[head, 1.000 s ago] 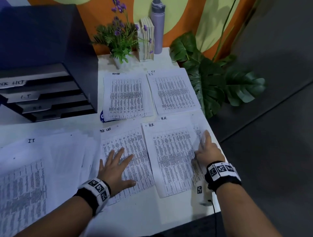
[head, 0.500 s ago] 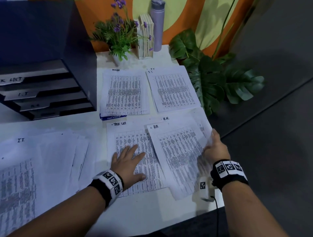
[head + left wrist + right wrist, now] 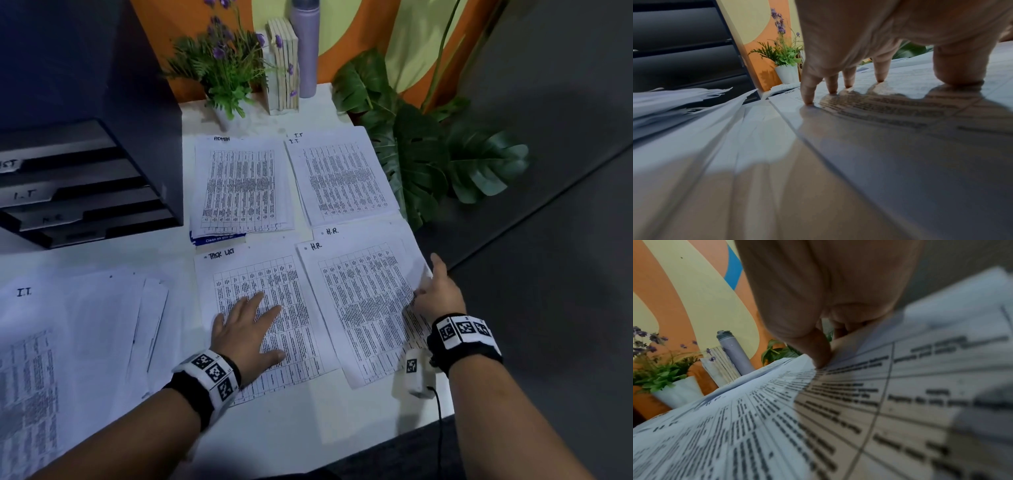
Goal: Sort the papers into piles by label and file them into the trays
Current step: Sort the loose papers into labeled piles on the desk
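Head view: the H.R. pile [image 3: 359, 308] lies at the table's [image 3: 291, 428] right edge, its right margin pinched and lifted by the right hand [image 3: 436, 296]. Just left of it, the left hand [image 3: 248, 334] presses flat with spread fingers on the TASK LIST pile [image 3: 291, 342]. ADMIN pile [image 3: 239, 188] and I.T. pile [image 3: 342, 178] sit behind, beside the black tray unit [image 3: 85, 188].

The head view looks steeply down from above the counter [image 3: 291, 428], taking in both hands. The left wrist view sits low, almost on the paper, facing the potted plant [image 3: 786, 60]. The right wrist view, equally close, faces the same plant [image 3: 663, 378], which all three views share
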A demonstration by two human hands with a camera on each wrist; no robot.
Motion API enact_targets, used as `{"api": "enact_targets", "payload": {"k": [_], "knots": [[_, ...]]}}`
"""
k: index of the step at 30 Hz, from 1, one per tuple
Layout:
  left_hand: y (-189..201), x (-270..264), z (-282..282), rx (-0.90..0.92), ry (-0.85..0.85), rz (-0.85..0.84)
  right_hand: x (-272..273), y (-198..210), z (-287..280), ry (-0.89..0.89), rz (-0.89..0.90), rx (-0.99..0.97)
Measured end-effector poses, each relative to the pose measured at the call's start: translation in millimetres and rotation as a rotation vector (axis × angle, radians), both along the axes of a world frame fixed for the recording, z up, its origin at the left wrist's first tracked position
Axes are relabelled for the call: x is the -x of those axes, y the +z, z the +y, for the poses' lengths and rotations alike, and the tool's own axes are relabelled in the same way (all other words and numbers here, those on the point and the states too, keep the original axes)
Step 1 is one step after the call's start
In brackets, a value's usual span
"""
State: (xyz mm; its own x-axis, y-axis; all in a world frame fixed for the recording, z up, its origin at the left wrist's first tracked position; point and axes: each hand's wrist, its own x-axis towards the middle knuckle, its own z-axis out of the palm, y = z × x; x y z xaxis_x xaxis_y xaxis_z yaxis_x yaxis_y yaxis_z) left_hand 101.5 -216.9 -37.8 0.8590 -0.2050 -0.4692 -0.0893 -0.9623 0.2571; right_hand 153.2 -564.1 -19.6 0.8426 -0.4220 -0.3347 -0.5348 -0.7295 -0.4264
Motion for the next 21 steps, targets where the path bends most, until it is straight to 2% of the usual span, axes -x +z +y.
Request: {"api": "enact_targets", "payload": {"k": [8,12,16,18,21], "knots": [[3.7,1.2,0.8,-0.003,0.012,-0.007,-8.9,3.3,-0.4,-0.061,0.021,0.049],[3.3,1.0,0.6,-0.003,0.012,-0.014,-10.0,1.8,0.4,-0.023,0.004,0.067],[5.1,0.2,0.0,0.015,0.02,-0.015,-7.3,-1.2,8.5,0.0,-0.064,0.227],[7.5,-0.8,1.3,0.022,0.029,-0.043,-5.2,3.4,19.1,0.092,-0.069,0.307],[10.4,-0.9,6.0,0.008,0.054,-0.062,-0.1,6.0,43.6,0.338,-0.056,0.311]]}}
